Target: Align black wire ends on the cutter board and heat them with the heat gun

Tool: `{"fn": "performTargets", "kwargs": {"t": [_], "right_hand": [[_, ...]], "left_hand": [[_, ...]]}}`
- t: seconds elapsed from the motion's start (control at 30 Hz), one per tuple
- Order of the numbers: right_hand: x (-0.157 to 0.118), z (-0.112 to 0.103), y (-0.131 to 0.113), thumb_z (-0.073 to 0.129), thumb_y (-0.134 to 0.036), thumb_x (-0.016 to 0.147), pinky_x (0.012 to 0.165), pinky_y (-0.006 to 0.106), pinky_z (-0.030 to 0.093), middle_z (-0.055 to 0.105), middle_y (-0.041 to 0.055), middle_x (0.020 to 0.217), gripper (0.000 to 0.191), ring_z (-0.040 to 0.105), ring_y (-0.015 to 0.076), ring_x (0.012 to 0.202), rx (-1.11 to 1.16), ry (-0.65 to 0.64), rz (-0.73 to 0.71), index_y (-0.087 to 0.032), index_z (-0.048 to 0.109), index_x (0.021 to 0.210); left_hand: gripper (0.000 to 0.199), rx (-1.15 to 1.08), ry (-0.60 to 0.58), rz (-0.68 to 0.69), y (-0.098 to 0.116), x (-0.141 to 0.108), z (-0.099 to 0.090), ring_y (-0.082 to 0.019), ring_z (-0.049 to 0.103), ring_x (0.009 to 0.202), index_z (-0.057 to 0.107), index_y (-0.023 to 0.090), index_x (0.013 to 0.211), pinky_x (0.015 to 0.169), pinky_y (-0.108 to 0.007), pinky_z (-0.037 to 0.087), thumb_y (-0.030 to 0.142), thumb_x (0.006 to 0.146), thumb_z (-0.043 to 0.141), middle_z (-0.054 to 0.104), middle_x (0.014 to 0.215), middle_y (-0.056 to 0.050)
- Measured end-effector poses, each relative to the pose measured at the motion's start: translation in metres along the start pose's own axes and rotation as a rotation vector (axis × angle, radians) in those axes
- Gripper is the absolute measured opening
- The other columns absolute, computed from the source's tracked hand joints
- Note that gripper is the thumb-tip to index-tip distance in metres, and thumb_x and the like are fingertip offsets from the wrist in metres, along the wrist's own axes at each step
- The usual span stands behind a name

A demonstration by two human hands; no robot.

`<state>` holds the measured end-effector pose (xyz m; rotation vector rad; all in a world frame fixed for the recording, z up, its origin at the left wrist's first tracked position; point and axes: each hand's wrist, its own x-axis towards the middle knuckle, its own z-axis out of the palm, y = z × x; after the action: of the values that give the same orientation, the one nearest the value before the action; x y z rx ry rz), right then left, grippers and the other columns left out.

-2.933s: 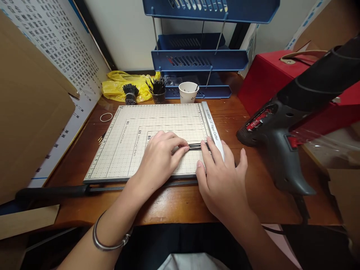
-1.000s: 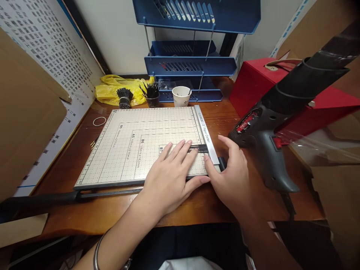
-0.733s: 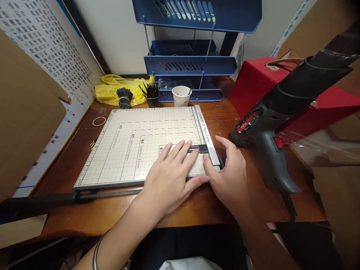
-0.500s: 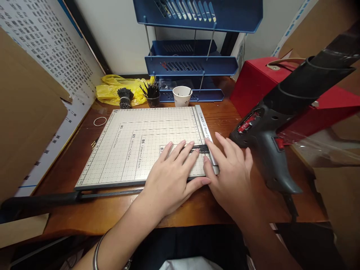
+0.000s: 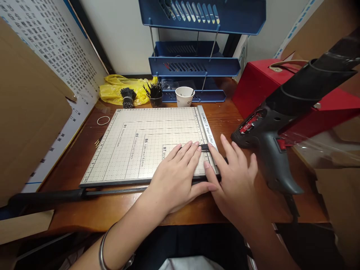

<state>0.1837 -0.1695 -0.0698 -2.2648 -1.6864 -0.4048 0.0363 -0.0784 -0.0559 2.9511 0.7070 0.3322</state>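
The hands [image 5: 176,180] partly hide the black strands [image 5: 205,147] (their number unclear).

At the right of your wooden table [image 5: 225,112] you have a dark grey power tool [image 5: 277,146] with a red trigger, and just beyond it a red box [image 5: 251,88] with a tan handle [image 5: 285,63]. Far ahead of you stands a blue tiered rack [image 5: 194,66]. A crumpled yellow bag [image 5: 112,92] lies far left, a white ring [image 5: 103,125] nearer you. Brown cardboard [image 5: 25,108] and a printed sheet [image 5: 53,41] rise at your left.
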Motion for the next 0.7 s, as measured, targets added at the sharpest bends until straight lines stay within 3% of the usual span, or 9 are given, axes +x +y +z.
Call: {"fn": "performTargets", "kwargs": {"t": [0.23,0.47,0.7], "right_hand": [[-0.008,-0.002,-0.001,0.036,-0.039,0.107,0.106,0.08,0.034,0.042,0.0095,0.163,0.044,0.046,0.0418,0.143,-0.007,-0.019,-0.038,-0.038,0.06,0.143],[-0.006,-0.006,-0.011,0.034,-0.04,0.106,0.11,0.079,0.03,0.046,0.0093,0.16,0.047,0.049,0.0419,0.14,-0.064,-0.028,0.043,-0.031,0.064,0.141],[-0.001,-0.007,-0.013,0.029,-0.037,0.107,0.111,0.078,0.03,0.039,0.0074,0.164,0.049,0.044,0.0402,0.145,-0.036,-0.063,-0.012,-0.03,0.058,0.146]], "left_hand": [[0.098,0.003,-0.001,0.006,-0.001,-0.001,0.002,-0.029,0.027,0.157,0.042,0.005,0.156,0.129,-0.047,0.026,0.078,0.099,0.011,0.032,0.166,-0.015],[0.098,0.001,-0.017,0.004,-0.002,-0.001,0.002,-0.028,0.027,0.157,0.039,0.005,0.157,0.129,-0.047,0.025,0.078,0.098,0.011,0.031,0.167,-0.014],[0.096,-0.008,-0.015,0.0,-0.002,-0.001,0.001,-0.028,0.026,0.157,0.039,0.006,0.157,0.129,-0.047,0.025,0.077,0.099,0.013,0.03,0.167,-0.014]]}}
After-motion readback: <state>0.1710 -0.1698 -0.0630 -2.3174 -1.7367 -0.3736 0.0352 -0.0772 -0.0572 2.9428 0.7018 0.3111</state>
